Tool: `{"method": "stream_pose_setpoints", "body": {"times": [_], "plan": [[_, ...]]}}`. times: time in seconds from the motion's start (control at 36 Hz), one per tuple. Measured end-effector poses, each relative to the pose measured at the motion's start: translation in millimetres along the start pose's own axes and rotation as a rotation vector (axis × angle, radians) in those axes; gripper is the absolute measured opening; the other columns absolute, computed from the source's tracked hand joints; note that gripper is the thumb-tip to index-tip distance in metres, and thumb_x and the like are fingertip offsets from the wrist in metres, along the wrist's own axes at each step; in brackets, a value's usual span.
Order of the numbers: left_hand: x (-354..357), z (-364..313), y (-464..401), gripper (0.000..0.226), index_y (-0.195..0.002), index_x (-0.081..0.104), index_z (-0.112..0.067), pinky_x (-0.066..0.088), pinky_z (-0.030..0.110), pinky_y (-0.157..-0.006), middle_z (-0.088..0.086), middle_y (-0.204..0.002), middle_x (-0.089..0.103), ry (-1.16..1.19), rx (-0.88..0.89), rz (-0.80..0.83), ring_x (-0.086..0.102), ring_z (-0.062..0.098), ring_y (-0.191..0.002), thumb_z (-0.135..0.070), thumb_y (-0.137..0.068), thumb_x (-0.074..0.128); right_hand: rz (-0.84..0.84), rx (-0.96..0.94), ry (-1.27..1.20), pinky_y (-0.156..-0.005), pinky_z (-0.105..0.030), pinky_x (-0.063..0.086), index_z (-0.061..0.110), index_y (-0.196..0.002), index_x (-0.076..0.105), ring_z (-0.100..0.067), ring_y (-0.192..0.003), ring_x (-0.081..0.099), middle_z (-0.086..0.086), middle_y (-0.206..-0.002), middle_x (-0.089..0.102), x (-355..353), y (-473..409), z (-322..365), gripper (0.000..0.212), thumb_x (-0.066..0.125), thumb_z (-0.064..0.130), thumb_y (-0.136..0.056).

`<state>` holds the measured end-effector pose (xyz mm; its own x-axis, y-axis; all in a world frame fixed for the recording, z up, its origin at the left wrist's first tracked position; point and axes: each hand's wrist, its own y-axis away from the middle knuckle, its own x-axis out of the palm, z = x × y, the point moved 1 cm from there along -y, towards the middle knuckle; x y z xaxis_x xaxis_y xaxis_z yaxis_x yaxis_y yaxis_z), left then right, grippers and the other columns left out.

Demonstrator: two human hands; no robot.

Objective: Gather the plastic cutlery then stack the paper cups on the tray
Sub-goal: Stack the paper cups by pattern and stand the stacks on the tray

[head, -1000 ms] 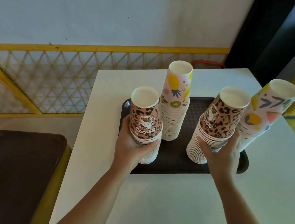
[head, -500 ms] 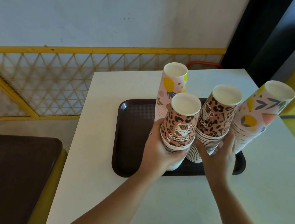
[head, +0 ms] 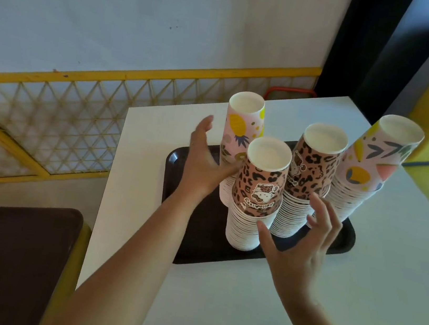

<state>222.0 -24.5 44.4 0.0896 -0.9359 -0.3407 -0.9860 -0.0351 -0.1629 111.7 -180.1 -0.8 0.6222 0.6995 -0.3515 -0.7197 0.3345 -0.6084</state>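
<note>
four tall cup stacks [head: 257, 196] stand on the tray [head: 191, 241], between our left grip [head: 201, 166] and right grip [head: 303, 246], both wide and empty. light, tippy paper, we judge; take hold low, round the rims.

The left hand [head: 205, 163] covers the lower side of the rear pineapple-print cup stack [head: 243, 127]; contact there cannot be confirmed. The front leopard-print stack [head: 257, 193] hides that stack's base. Cup stacks and both forearms screen much of the tray [head: 178, 157]. The second tray [head: 9, 257], at 8 o'clock, is cut by the bottom edge. The tabletop [head: 353, 305] runs out at 3 o'clock. Print lettering is too small to read.
</note>
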Motion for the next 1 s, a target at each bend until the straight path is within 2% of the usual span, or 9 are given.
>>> {"method": "stream_pose_setpoints", "body": {"times": [0.11, 0.22, 0.33, 0.42, 0.58, 0.69, 0.83, 0.94, 1.0], "plan": [[15, 6, -17, 0.104, -0.144, 0.023, -0.017, 0.045, 0.015, -0.094, 0.006, -0.145, 0.038, 0.096, 0.008, 0.248, 0.045, 0.01, -0.127, -0.025, -0.061, 0.085, 0.03, 0.001, 0.009, -0.095, -0.05, 0.045, 0.014, -0.13, 0.033, -0.012, -0.127, 0.032, -0.01, -0.131, 0.032, 0, 4, -4, 0.075, 0.073, 0.033, -0.069], [19, 10, -24, 0.084, -0.138, 0.033, -0.014, 0.046, 0.003, -0.079, 0.001, -0.132, 0.054, 0.104, -0.001, 0.256, 0.054, -0.004, -0.108, -0.009, -0.069, 0.081, 0.069, -0.006, 0.001, -0.095, -0.051, 0.045, 0.016, -0.131, 0.032, -0.014, -0.128, 0.032, -0.011, -0.133, 0.032, 5, 6, -6, 0.078, 0.076, 0.026, -0.067], [19, 13, -26, 0.077, -0.128, 0.043, -0.017, 0.047, 0.016, -0.086, -0.005, -0.123, 0.06, 0.089, -0.017, 0.164, 0.057, 0.003, -0.109, -0.021, -0.063, 0.084, 0.061, -0.002, -0.004, -0.095, -0.05, 0.045, 0.016, -0.132, 0.032, -0.008, -0.13, 0.03, -0.009, -0.133, 0.032, 12, 1, -9, 0.074, 0.069, 0.034, -0.071], [12, 15, -19, 0.075, -0.121, 0.043, -0.024, 0.046, 0.015, -0.082, -0.015, -0.113, 0.058, 0.062, -0.032, 0.104, 0.056, -0.002, -0.103, -0.021, -0.06, 0.087, 0.069, 0.015, -0.001, -0.096, -0.049, 0.045, 0.016, -0.133, 0.031, -0.003, -0.131, 0.027, -0.009, -0.135, 0.032, 13, 4, -13, 0.074, 0.068, 0.035, -0.072], [-7, 25, -10, 0.08, -0.125, 0.045, -0.019, 0.05, 0.026, -0.085, -0.003, -0.122, 0.06, 0.005, -0.058, 0.016, 0.057, 0.013, -0.11, -0.014, -0.058, 0.088, 0.079, 0.053, -0.006, -0.095, -0.05, 0.045, 0.018, -0.134, 0.03, -0.014, -0.128, 0.033, -0.008, -0.134, 0.031, 16, 6, -18, 0.073, 0.065, 0.037, -0.072], [-14, 30, -4, 0.078, -0.116, 0.047, -0.027, 0.052, 0.034, -0.087, -0.008, -0.116, 0.063, 0.01, -0.084, -0.007, 0.06, 0.012, -0.107, -0.031, -0.048, 0.086, 0.074, 0.076, 0.004, -0.097, -0.046, 0.045, 0.017, -0.133, 0.031, -0.012, -0.127, 0.033, -0.008, -0.133, 0.032, 19, 7, -22, 0.072, 0.065, 0.038, -0.072], [-9, 41, 0, 0.074, -0.113, 0.047, -0.028, 0.053, 0.039, -0.089, -0.009, -0.113, 0.063, -0.003, -0.111, -0.005, 0.06, 0.012, -0.105, -0.017, -0.054, 0.09, 0.084, 0.126, 0.052, -0.098, -0.041, 0.044, 0.019, -0.134, 0.03, -0.014, -0.127, 0.033, -0.01, -0.134, 0.032, 18, 14, -33, 0.083, 0.08, 0.017, -0.067], [-7, 47, 3, 0.074, -0.115, 0.046, -0.026, 0.052, 0.044, -0.091, -0.008, -0.113, 0.062, -0.012, -0.109, -0.011, 0.06, 0.015, -0.106, -0.016, -0.055, 0.09, 0.091, 0.137, 0.066, -0.098, -0.033, 0.041, 0.019, -0.134, 0.03, -0.023, -0.124, 0.04, -0.011, -0.134, 0.034, 16, 18, -36, 0.086, 0.081, 0.014, -0.065], [-6, 47, 6, 0.083, -0.122, 0.043, -0.023, 0.051, 0.045, -0.094, -0.008, -0.117, 0.057, -0.025, -0.104, -0.03, 0.057, 0.015, -0.111, -0.018, -0.053, 0.09, 0.096, 0.145, 0.071, -0.099, -0.037, 0.042, 0.018, -0.134, 0.03, -0.025, -0.124, 0.041, -0.012, -0.134, 0.034, 12, 18, -37, 0.084, 0.08, 0.014, -0.067]]}}
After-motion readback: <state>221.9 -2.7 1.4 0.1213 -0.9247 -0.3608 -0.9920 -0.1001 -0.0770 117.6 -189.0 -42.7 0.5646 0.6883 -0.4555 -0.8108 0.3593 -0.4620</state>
